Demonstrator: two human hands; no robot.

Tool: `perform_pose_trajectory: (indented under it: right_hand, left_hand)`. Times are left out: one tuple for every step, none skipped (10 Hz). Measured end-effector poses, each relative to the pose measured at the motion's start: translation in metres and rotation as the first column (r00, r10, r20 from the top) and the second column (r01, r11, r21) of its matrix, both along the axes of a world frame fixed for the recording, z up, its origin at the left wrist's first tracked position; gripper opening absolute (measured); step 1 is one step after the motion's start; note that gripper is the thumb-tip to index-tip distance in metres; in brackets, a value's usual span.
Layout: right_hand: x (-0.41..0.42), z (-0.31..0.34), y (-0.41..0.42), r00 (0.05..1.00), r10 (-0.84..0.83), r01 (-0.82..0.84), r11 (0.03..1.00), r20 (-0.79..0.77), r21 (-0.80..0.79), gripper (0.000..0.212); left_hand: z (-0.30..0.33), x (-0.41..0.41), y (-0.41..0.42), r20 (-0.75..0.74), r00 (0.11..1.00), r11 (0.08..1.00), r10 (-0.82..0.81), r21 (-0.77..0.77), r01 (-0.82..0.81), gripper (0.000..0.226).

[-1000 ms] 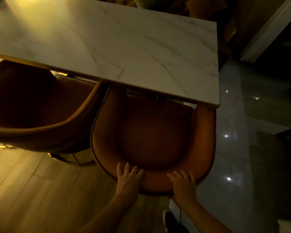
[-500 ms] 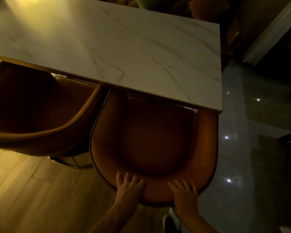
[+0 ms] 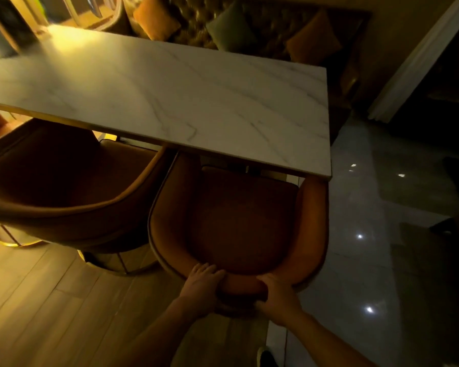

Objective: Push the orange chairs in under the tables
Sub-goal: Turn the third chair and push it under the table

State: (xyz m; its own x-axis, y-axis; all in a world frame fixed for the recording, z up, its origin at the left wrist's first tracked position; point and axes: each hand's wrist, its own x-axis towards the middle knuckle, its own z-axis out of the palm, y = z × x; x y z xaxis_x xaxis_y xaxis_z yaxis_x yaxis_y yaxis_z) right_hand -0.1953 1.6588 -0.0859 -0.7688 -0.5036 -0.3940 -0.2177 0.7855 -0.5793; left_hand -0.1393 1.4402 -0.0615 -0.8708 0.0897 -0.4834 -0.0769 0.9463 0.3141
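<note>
An orange tub chair (image 3: 239, 221) stands in front of me at the right end of a white marble table (image 3: 170, 102), with the front of its seat under the table's near edge. My left hand (image 3: 203, 283) and my right hand (image 3: 274, 294) both grip the top rim of its backrest, fingers curled over it. A second orange chair (image 3: 64, 186) sits to the left, angled, its front also at the table's edge.
A dark tufted bench with orange and green cushions (image 3: 231, 30) runs behind the table. Wood flooring (image 3: 37, 300) lies on the left and glossy grey tiles (image 3: 382, 260) on the right. My shoe (image 3: 266, 357) shows at the bottom. A white pillar (image 3: 419, 56) rises at the right.
Both hands have gone from lying flat on the backrest rim to curling around it. The camera has pulled back and tilted up, so the bench and cushions behind the table show.
</note>
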Motion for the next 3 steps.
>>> perform_pose_trajectory:
  right_hand:
    - [-0.007,0.043,-0.004,1.000,0.025,-0.025,1.000,0.005,-0.017,0.016]
    - [-0.027,0.081,-0.012,0.992,-0.007,-0.004,0.997,-0.124,-0.083,0.015]
    - [-0.045,0.139,-0.026,0.953,-0.073,0.015,0.981,-0.293,-0.195,0.030]
  left_hand:
    - [0.033,-0.003,-0.004,-0.060,0.998,0.993,0.035,0.112,-0.029,0.016]
    - [0.075,-0.013,-0.016,-0.216,0.970,0.991,0.114,0.096,-0.095,0.019]
    - [0.137,-0.027,-0.029,-0.460,0.872,0.985,0.168,0.055,-0.161,0.025]
